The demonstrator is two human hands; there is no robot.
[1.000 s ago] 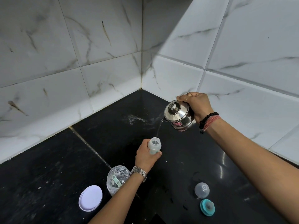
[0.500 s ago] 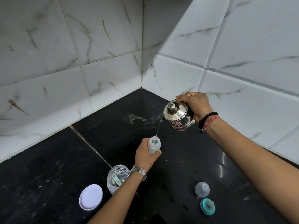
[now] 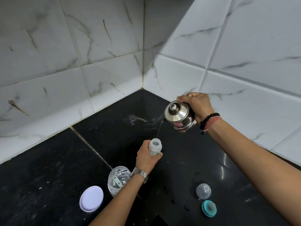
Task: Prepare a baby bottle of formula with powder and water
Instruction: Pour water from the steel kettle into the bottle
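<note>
My left hand (image 3: 146, 158) grips a small translucent baby bottle (image 3: 155, 146), upright and uncapped, on the black counter (image 3: 48, 185). Above and to its right, my right hand (image 3: 196, 106) holds a shiny steel kettle (image 3: 179, 117) tilted to the left. A thin stream of water runs from its spout into the bottle's mouth. Under my left forearm stands a clear powder jar (image 3: 116, 179) with a pale green scoop inside, partly hidden by the arm.
The jar's white lid (image 3: 91, 198) lies flat at the front left. At the front right lie a clear dome cap (image 3: 203, 191) and a teal nipple ring (image 3: 209, 208). White marble tile walls meet in a corner behind. Spilled powder or water marks the counter near the corner.
The kettle has stayed tilted and the water keeps running into the bottle. Both hands hold nearly the same places.
</note>
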